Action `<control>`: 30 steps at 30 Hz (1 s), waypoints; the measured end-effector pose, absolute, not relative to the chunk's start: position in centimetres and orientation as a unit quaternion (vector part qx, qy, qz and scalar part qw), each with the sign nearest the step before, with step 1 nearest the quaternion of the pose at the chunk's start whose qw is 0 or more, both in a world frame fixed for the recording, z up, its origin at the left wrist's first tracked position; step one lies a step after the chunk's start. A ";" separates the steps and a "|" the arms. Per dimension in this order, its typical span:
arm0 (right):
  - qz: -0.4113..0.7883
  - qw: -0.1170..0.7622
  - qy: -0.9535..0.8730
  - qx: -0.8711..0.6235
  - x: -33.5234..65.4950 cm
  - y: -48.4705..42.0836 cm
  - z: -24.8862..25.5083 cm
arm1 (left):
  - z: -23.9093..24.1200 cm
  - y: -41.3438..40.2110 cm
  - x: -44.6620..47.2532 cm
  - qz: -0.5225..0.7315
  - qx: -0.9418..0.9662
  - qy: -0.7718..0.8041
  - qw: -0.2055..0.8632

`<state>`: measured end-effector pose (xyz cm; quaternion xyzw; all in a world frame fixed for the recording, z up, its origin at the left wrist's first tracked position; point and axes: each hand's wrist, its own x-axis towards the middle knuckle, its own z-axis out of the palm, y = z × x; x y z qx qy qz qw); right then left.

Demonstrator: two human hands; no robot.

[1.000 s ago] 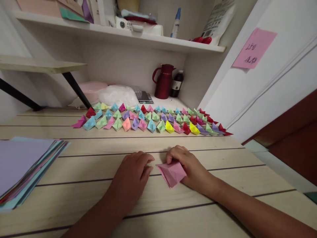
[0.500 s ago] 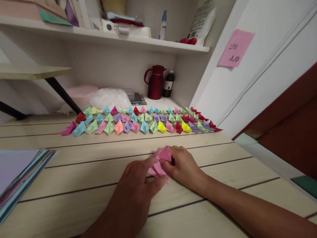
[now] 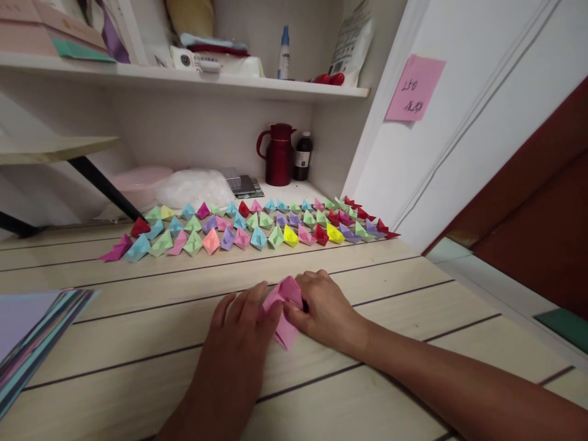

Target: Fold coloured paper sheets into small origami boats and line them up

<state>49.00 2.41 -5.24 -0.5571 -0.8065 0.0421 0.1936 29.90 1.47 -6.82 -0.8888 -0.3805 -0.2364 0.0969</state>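
Observation:
A pink folded paper piece (image 3: 285, 306) sits between my two hands on the pale wooden tabletop (image 3: 138, 331). My right hand (image 3: 324, 309) pinches its right side with curled fingers. My left hand (image 3: 239, 343) presses its left side, thumb against the fold, the other fingers stretched forward. Behind them lie rows of several small folded paper boats (image 3: 248, 226) in many colours.
A stack of coloured paper sheets (image 3: 32, 331) lies at the left edge. At the back stand a dark red jug (image 3: 278, 153), a dark bottle (image 3: 302, 156), a pink box and a white bag. A shelf (image 3: 206, 79) hangs above. A white wall with a pink note (image 3: 414, 87) rises at the right.
My left hand has come over from beside the pink paper and taken hold of it together with the right. The paper has been lifted and turned. The view has shifted slightly right.

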 end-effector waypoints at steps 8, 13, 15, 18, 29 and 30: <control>0.053 0.198 -0.817 -0.539 49.0 2.4 -5.2 | -6.7 1.1 30.4 -0.197 -0.882 -0.407 0.136; 0.055 0.204 -0.826 -0.522 49.1 2.5 -5.5 | -6.6 1.1 30.5 -0.161 -0.880 -0.423 0.144; 0.058 0.202 -0.831 -0.516 49.1 2.6 -5.5 | -6.5 1.1 30.5 -0.152 -0.879 -0.430 0.142; 0.061 0.197 -0.833 -0.514 49.2 2.6 -5.5 | -6.6 1.1 30.6 -0.148 -0.878 -0.434 0.136; 0.079 0.194 -0.826 -0.523 49.1 2.4 -5.2 | -6.7 1.7 30.0 -0.159 -0.903 -0.392 0.076; 0.085 0.198 -0.823 -0.526 49.2 2.4 -5.2 | -6.9 1.8 29.9 -0.172 -0.906 -0.378 0.080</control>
